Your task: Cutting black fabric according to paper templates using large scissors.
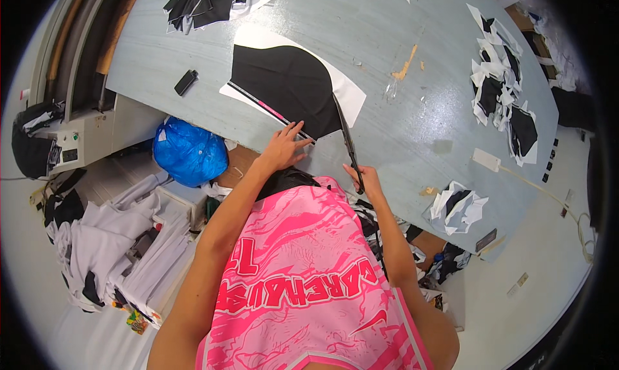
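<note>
A black fabric piece (284,76) with one rounded side lies flat on the table, over a larger white sheet (258,36) whose margins stick out around it. My left hand (284,147) lies with fingers spread on the near edge of the black piece, by a narrow strip (258,102) with a pink section along that edge. My right hand (366,179) grips the handles of long dark scissors (349,144). Their blades point away from me, along the right side of the black piece. How far the blades are parted is hard to make out.
Black and white scraps (500,89) lie heaped at the table's right, with a smaller pile (458,209) nearer me. A black stack (203,3) lies at the far left. A small black object (186,83) rests left of the sheet. Below the edge sits a blue bag (189,152).
</note>
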Action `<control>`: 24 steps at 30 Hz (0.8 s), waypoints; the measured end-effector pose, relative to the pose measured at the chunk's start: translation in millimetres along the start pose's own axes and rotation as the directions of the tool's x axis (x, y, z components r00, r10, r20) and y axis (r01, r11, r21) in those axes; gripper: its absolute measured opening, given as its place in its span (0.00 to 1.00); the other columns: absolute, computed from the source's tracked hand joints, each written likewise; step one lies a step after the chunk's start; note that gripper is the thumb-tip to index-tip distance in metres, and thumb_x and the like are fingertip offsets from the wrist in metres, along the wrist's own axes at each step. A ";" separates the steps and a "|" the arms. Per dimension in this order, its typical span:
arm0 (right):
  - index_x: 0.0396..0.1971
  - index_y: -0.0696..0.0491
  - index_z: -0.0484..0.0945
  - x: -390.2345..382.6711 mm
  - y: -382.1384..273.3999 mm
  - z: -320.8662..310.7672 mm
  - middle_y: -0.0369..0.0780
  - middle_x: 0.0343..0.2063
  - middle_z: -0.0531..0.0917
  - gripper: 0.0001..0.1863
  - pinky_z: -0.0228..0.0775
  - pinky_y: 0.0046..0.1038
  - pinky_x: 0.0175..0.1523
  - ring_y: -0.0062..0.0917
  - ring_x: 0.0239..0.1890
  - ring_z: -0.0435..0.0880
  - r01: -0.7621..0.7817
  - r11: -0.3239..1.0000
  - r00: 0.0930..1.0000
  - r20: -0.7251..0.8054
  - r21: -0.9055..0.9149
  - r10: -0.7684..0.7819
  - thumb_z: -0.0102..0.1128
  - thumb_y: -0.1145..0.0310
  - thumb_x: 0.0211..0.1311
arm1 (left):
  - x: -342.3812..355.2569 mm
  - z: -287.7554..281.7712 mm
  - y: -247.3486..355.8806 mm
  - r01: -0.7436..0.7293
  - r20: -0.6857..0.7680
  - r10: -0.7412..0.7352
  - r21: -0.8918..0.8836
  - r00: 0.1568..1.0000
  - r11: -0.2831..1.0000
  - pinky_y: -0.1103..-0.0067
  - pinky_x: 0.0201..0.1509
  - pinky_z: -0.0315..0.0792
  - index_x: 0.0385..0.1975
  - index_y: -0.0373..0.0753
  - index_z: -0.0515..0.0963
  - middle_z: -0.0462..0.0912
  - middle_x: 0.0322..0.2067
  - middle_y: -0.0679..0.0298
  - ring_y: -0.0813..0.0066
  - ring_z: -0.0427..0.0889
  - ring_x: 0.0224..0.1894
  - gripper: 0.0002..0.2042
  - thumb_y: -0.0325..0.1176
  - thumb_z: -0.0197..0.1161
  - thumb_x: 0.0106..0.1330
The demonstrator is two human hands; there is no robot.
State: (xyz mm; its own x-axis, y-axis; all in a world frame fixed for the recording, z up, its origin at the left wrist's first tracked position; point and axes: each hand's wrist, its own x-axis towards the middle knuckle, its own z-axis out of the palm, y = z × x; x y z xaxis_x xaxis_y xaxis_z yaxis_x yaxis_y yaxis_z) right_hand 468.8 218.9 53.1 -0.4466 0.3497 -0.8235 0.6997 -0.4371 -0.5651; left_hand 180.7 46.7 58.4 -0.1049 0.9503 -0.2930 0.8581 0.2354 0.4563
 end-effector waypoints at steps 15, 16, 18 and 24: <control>0.20 0.50 0.74 5.7 3.7 67.0 0.29 0.14 0.73 0.26 0.59 0.22 0.22 0.14 0.14 0.70 0.013 0.994 0.992 -0.123 0.107 0.000 0.73 0.46 0.67 | 7.6 -8.9 -20.2 -0.082 0.138 0.079 0.019 0.987 0.996 0.52 0.69 0.68 0.66 0.59 0.79 0.55 0.80 0.54 0.50 0.60 0.78 0.27 0.52 0.69 0.66; 0.19 0.50 0.74 2.4 3.8 71.3 0.29 0.13 0.73 0.27 0.59 0.22 0.21 0.14 0.14 0.71 0.032 0.992 0.991 -0.131 0.126 -0.015 0.74 0.45 0.66 | 5.7 -9.5 -22.4 -0.090 0.137 0.089 0.005 0.987 0.996 0.51 0.68 0.69 0.65 0.60 0.80 0.54 0.80 0.55 0.51 0.59 0.78 0.27 0.52 0.70 0.65; 0.18 0.50 0.75 1.2 1.2 75.1 0.30 0.13 0.73 0.28 0.59 0.22 0.21 0.15 0.14 0.71 0.049 0.988 0.990 -0.140 0.145 -0.029 0.75 0.44 0.64 | 4.7 -11.9 -24.3 -0.096 0.162 0.093 0.013 0.982 0.995 0.52 0.69 0.68 0.66 0.60 0.80 0.54 0.80 0.54 0.50 0.60 0.78 0.27 0.52 0.69 0.66; 0.20 0.50 0.74 19.2 -16.7 62.1 0.30 0.14 0.74 0.27 0.60 0.21 0.22 0.16 0.14 0.71 0.027 0.985 0.994 -0.106 0.171 -0.009 0.73 0.45 0.66 | 9.6 -14.3 -26.4 -0.125 0.182 0.117 0.030 0.976 0.992 0.53 0.69 0.68 0.67 0.59 0.79 0.53 0.80 0.53 0.51 0.60 0.78 0.27 0.53 0.68 0.67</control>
State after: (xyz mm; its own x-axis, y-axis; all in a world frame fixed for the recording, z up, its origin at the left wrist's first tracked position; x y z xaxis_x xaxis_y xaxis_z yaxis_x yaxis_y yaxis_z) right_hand 413.9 181.5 43.7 -0.3910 0.4392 -0.8088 0.5823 -0.5625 -0.5870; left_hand 149.9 52.5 55.6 0.0899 0.9182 -0.3858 0.8792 0.1088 0.4638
